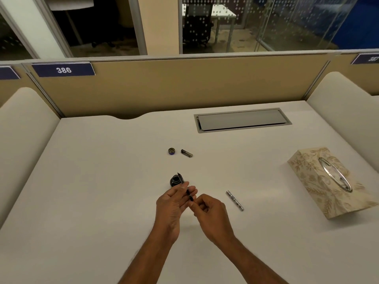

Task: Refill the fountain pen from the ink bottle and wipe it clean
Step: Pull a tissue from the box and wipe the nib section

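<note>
The fountain pen's black front section point(185, 187), nib pointing away, lies across the fingers of my left hand point(174, 203), which grips it. Its nib tip sits over the open ink bottle point(175, 181), a small dark round jar just beyond my fingers. My right hand point(211, 214) pinches the pen's near end, the converter knob, with thumb and forefinger. The bottle's cap point(171, 151) lies upturned farther back, with the dark pen cap point(186, 153) beside it. The patterned silver pen barrel point(235, 200) rests on the desk to the right of my hands.
A floral tissue box point(326, 181) with an oval metal opening stands at the right. A grey cable hatch point(242, 119) is set into the white desk point(92, 191) at the back. Tan partitions and cream side panels bound the desk.
</note>
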A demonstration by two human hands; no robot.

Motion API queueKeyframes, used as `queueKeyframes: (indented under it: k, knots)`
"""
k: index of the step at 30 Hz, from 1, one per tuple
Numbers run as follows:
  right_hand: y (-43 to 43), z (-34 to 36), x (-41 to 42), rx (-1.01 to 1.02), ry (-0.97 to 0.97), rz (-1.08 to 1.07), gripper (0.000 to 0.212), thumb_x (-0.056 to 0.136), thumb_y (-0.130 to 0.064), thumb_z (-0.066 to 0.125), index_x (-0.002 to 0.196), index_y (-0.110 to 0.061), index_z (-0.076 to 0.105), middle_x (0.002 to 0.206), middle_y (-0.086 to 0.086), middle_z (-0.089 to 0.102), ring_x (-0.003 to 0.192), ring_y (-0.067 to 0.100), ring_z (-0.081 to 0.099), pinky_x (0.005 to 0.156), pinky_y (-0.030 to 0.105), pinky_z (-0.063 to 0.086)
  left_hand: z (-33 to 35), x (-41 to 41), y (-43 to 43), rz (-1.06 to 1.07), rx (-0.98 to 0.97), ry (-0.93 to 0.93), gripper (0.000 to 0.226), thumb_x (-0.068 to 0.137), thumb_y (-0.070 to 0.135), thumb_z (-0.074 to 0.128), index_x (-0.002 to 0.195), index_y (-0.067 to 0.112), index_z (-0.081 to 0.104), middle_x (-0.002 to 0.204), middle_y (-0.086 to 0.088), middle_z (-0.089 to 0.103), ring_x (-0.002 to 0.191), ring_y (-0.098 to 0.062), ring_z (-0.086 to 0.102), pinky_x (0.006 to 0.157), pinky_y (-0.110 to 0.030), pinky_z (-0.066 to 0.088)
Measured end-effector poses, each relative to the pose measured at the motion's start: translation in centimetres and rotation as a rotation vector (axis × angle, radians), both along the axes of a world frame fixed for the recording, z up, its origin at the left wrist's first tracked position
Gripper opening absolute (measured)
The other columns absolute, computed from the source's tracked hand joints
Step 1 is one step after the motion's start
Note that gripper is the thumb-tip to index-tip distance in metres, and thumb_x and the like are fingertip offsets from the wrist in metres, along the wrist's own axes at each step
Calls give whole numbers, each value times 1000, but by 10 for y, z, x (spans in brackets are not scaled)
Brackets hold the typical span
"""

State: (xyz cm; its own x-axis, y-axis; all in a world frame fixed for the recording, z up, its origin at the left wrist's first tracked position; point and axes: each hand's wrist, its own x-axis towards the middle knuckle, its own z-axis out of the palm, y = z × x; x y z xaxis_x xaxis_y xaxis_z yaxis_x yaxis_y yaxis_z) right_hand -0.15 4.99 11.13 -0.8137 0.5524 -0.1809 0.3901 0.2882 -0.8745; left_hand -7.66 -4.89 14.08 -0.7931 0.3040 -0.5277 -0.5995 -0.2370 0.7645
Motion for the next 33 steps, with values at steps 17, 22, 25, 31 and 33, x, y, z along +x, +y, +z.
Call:
queueKeyframes:
  k: [17,22,25,31,33]
  knots:
    - [24,37,35,-18,55,-74,25,85,-42,66,80,-18,67,72,4,72,69,22,67,71,41,58,25,20,31,-129,36,95,21,94,9,64,112,1,71,103,-20,78,99,-32,76,93,-44,55]
    - [64,48,62,-21,87,9,30,86,-48,65,81,-19,67,75,2,73,69,18,67,72,39,58,31,44,66,-120,24,150,20,94,9,64,112,1,71,97,-16,80,95,-30,78,86,-38,62]
    - [102,56,86,-16,107,39,42,85,-62,61,77,-21,65,70,-1,69,61,12,61,66,35,55,35,65,94,-90,34,164,19,94,10,64,109,2,72,96,-16,80,94,-30,78,80,-33,64]
    - [208,54,136,66,175,-135,33,89,-48,65,72,-19,62,66,-3,67,62,11,61,69,38,54,41,99,144,-45,36,158,23,92,10,66,110,-3,70,103,-24,75,95,-36,76,82,-38,63]
    - [244,48,150,117,180,-238,23,88,-36,68,70,-23,62,63,-7,65,60,7,59,68,39,53,44,106,153,-43,31,162,23,92,9,67,110,-5,70,100,-23,76,96,-38,75,84,-39,63]
